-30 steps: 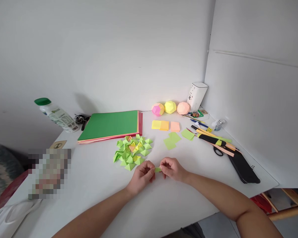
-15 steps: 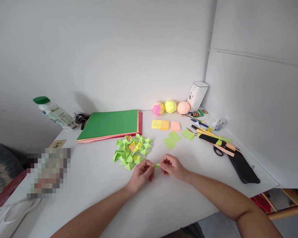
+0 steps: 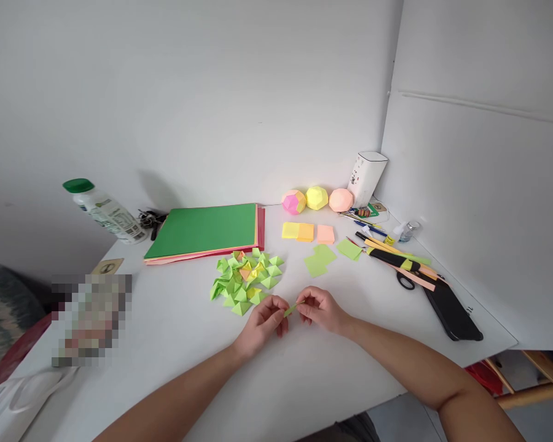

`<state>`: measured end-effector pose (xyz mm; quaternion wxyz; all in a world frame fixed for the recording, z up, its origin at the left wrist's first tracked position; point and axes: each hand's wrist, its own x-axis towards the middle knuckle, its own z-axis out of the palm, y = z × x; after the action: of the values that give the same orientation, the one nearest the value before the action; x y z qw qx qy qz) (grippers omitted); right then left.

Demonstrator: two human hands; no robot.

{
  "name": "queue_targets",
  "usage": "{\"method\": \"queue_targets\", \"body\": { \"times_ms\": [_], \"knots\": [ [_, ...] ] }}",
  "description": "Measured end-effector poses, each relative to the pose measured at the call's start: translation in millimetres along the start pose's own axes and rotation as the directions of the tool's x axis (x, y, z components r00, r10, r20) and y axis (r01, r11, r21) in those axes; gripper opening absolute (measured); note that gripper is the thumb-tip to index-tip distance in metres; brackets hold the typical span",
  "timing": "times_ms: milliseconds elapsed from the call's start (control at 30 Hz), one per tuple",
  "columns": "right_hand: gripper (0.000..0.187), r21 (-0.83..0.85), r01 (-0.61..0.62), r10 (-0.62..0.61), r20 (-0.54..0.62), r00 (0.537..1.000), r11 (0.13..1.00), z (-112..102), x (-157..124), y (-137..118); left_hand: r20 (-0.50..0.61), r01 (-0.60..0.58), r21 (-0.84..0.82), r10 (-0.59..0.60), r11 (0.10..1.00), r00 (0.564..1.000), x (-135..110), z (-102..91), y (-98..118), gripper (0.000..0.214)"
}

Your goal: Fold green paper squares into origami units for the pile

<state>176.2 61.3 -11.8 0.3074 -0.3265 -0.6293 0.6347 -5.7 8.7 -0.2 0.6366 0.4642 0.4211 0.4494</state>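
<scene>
A small folded piece of light green paper (image 3: 291, 310) is pinched between both hands above the white table. My left hand (image 3: 265, 322) is closed on its left end, thumb over the fingers. My right hand (image 3: 320, 310) grips the right end between thumb and fingertips. Part of the paper is hidden by the fingers. Just beyond my left hand lies a pile of folded paper units (image 3: 239, 279), mostly green with a few yellow and orange ones. Flat green paper squares (image 3: 317, 264) rest beyond my right hand.
Coloured paper sheets (image 3: 203, 230) are stacked at the back left, near a white bottle (image 3: 108, 215). Paper balls (image 3: 317, 197) line the wall behind yellow and orange sticky notes (image 3: 298, 231). At right lie a cutter (image 3: 391, 258), scissors (image 3: 405, 280) and a black case (image 3: 454, 313).
The green paper has turned between my fingers and now shows as a narrower, slanting strip. Both hands stay almost in the same place.
</scene>
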Motion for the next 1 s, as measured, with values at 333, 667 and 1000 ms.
{"method": "queue_targets", "body": {
  "times_ms": [333, 667, 1000],
  "knots": [
    [0.022, -0.002, -0.038, 0.039, 0.017, 0.999, 0.999, -2, -2, 0, 0.062, 0.007, 0.033, -0.009, 0.999, 0.998, 0, 0.2, -2, 0.02],
    [0.037, -0.022, -0.08, 0.081, 0.038, 0.996, 0.997, -1, -3, 0, 0.035, 0.007, 0.035, -0.008, 0.999, 0.999, 2, -0.3, -10, 0.022],
    [0.034, -0.016, -0.098, 0.098, 0.008, 0.995, 0.995, 0, -2, -4, 0.003, 0.002, 0.097, -0.002, 0.995, 1.0, 1, 2.1, -11, 0.042]
  ]
}}
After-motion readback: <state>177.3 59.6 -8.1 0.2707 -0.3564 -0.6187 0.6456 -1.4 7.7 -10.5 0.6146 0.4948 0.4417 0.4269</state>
